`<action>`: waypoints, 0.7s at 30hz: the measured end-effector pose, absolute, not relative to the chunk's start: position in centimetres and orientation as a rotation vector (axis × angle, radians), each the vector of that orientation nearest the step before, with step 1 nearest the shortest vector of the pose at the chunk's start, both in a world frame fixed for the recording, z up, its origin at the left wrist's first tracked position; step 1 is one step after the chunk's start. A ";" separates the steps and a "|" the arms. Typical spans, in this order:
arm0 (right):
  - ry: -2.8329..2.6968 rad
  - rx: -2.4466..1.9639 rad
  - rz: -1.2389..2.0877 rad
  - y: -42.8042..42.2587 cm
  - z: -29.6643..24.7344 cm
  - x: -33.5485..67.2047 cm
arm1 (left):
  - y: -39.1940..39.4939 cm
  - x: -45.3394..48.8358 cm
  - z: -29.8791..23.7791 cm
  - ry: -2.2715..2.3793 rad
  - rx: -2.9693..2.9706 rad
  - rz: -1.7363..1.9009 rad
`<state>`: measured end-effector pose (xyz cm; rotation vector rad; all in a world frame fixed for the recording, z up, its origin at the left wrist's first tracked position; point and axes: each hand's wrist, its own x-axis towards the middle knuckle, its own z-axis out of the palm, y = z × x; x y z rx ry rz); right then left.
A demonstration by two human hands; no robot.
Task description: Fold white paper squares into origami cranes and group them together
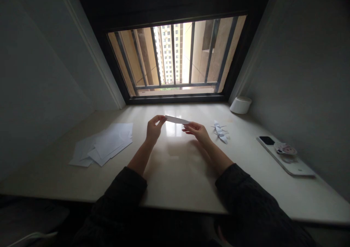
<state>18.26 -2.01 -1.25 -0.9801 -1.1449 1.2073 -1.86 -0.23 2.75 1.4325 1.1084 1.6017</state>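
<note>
A narrow piece of white folded paper point(176, 120) is stretched between my two hands, raised above the white sill. My left hand point(154, 129) pinches its left end between thumb and fingers. At the right end, my right hand point(197, 130) grips the paper, its lower fingers curled beneath. How many layers the paper has is too small to tell. To the right of my right hand lie several small folded paper shapes point(219, 132) in a row. Left of my left hand is a loose, fanned pile of white paper sheets point(109, 141).
A white phone point(287, 163) with a round cartoon grip lies at the right by the wall. A small white cylindrical object point(240, 105) stands in the back right corner. Behind is a dark-framed window point(175, 100) with bars outside. The sill's front edge point(180, 209) runs below my forearms.
</note>
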 end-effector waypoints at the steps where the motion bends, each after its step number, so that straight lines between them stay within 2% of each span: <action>1: -1.144 -0.985 1.191 -2.0 -1.3 18.2 | -0.3 -1.8 2.7 1.115 1.422 1.611; 10: -0.975 -1.049 1.006 -2.2 -0.9 18.0 | -0.4 -1.4 1.9 1.251 1.490 1.525; 16: -0.906 -1.013 1.028 -2.3 -0.9 18.0 | -0.9 -1.0 2.1 1.100 1.386 1.327; 21: -0.874 -0.965 1.063 -2.3 -0.9 17.8 | -1.1 -0.5 2.1 0.961 1.281 1.373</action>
